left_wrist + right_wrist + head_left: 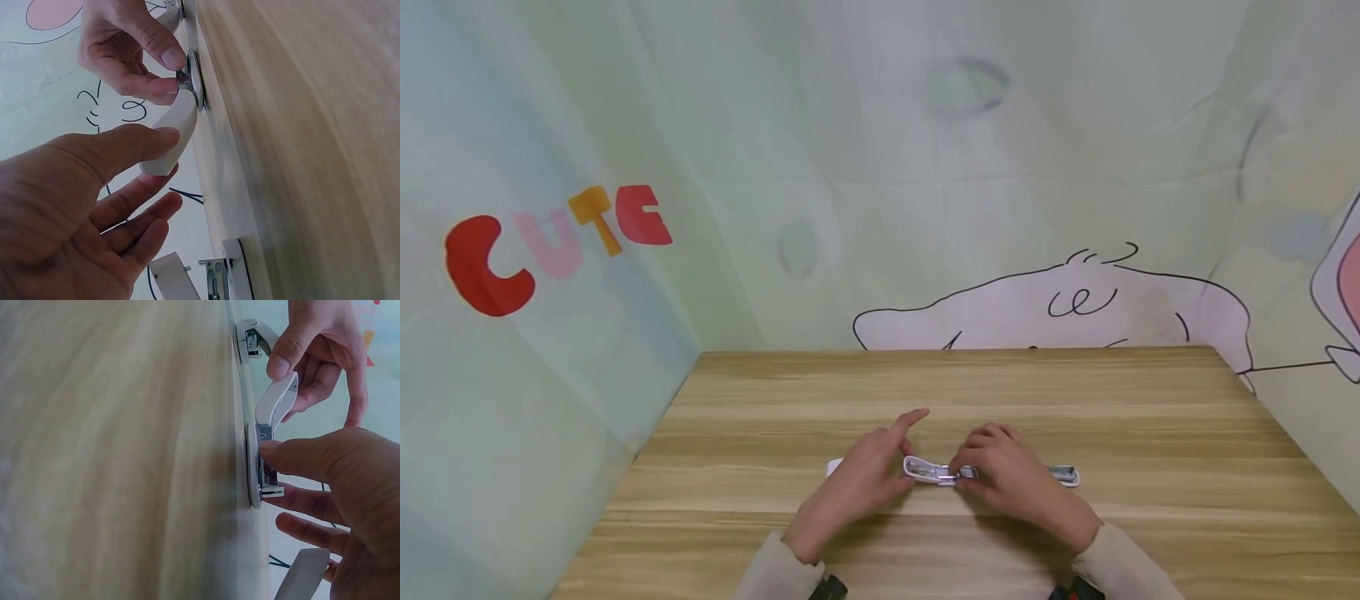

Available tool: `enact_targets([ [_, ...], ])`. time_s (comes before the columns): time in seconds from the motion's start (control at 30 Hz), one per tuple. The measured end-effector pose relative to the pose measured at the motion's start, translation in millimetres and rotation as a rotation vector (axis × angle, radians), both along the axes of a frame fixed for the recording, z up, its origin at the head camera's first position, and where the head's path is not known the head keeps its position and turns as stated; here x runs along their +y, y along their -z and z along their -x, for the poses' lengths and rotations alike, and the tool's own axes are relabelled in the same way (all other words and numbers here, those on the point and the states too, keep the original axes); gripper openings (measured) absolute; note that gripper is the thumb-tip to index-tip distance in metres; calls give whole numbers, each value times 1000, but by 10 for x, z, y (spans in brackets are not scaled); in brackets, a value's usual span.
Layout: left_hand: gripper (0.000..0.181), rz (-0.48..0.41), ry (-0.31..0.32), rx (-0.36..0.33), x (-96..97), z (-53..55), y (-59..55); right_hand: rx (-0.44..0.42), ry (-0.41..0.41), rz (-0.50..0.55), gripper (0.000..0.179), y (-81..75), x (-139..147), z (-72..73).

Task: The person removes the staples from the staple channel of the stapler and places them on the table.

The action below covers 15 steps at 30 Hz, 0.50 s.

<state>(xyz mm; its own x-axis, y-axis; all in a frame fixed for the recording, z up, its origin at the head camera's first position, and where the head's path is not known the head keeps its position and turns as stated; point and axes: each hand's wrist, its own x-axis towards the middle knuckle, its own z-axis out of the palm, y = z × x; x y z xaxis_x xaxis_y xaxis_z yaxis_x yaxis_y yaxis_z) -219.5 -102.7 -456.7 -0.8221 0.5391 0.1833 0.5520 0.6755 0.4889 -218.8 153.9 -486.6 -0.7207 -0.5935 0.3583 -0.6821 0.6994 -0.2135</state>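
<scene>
- Both hands grip the middle stapler (925, 473); the left hand (867, 468) pinches its raised white cover (179, 119) with the thumb on top, its other fingers spread loosely; the right hand (1000, 468) pinches the metal channel (270, 473), thumb against one side, fingertips just beyond;
- that stapler stands opened on the wooden table (880, 383), between the two hands; its base (253, 481) lies flat on the wood, the cover tilted up toward the left hand;
- beside the left hand, mostly hidden behind it in the head view, is another stapler (832, 467); the left wrist view shows it opened too;
- past the right hand lies a third stapler (1066, 476), partly covered by that hand;
- pale sleeves (775, 571) reach both wrists; behind the table hangs a printed cloth (820, 167) with coloured letters (490, 283).
</scene>
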Motion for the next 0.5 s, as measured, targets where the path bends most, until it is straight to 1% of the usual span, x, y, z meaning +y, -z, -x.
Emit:
enact_targets([
  [0.13,90,14,5,14,0,-5,7,-6,9,-3,16,13,2,0],
  [0.27,91,17,7,14,2,-5,6,-13,10,10,17,36,16,5],
  [0.37,91,16,7,9,4,-6,9,8,-2,37,17,53,28,10],
  [0.5,91,7,11,16,8,-3,25,57,-23,91,18,82,52,26],
])
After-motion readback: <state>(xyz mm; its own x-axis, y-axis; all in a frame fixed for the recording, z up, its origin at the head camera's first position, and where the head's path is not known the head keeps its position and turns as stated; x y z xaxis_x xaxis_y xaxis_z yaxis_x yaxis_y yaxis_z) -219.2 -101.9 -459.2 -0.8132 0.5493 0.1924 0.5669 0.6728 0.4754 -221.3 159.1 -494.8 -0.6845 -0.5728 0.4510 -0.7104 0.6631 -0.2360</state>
